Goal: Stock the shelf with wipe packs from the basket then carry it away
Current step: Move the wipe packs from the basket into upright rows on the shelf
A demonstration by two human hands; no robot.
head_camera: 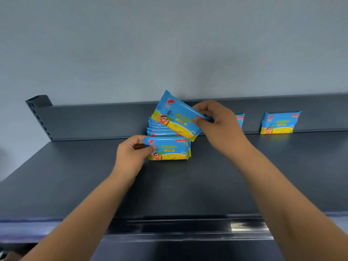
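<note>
Half hidden behind right hand: one glossy blue-and-yellow plastic wipe pack. Pinched in that hand, a tilted flat pack above the upright row on matte dark-grey metal shelf. Pinched by left hand, the row's front pack.

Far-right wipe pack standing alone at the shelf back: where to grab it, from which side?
Probably its right end seam, coming from the right. The wipe pack stands on its long edge, back close to the rear wall, so little room behind; the flat end seam sticks out free with bare shelf beside it.
</note>
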